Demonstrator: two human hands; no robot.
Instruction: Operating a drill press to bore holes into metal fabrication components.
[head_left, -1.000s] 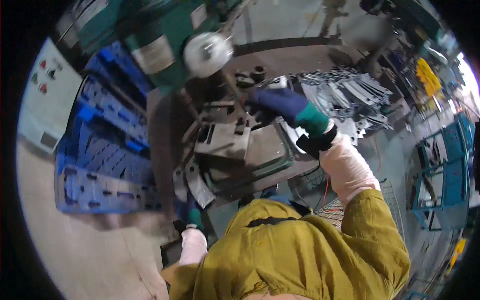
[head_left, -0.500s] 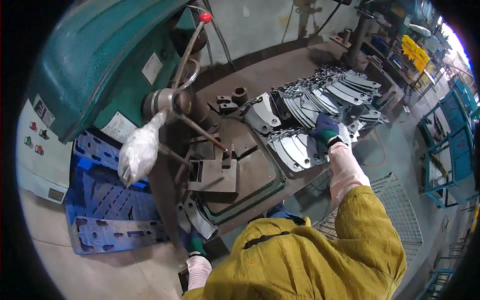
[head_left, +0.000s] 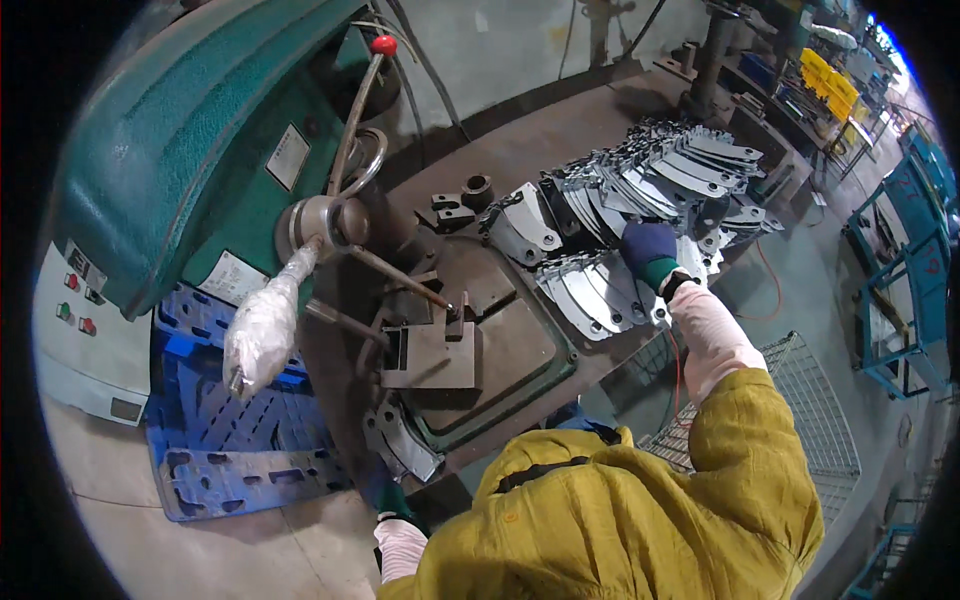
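Observation:
My right hand (head_left: pixel 650 252), in a dark blue glove with a green cuff, is curled closed among the curved metal plates (head_left: pixel 590 292) on the worktable. The hand's own back hides what its fingers hold. More of these silvery plates (head_left: pixel 690 170) lie overlapping in a large pile beyond it. My left hand (head_left: pixel 388 492), gloved alike, is low beside a few curved plates (head_left: pixel 400 440) at the press's near left corner; its fingers are dark and mostly hidden. Between my hands, a steel block fixture (head_left: pixel 440 358) sits on the press bed (head_left: pixel 520 335).
At the left stands a green press (head_left: pixel 200 150) with a red-knobbed lever (head_left: pixel 383 46) and a plastic-wrapped handle (head_left: pixel 262 335) jutting toward me. A blue pallet (head_left: pixel 250 475) lies below it. A wire basket (head_left: pixel 800 400) and blue racks (head_left: pixel 905 280) are at the right.
My right hand has curled in more tightly at the plate pile, staying in about the same place. My left hand has drawn slightly nearer to me, off the small plates. The view has shifted a little.

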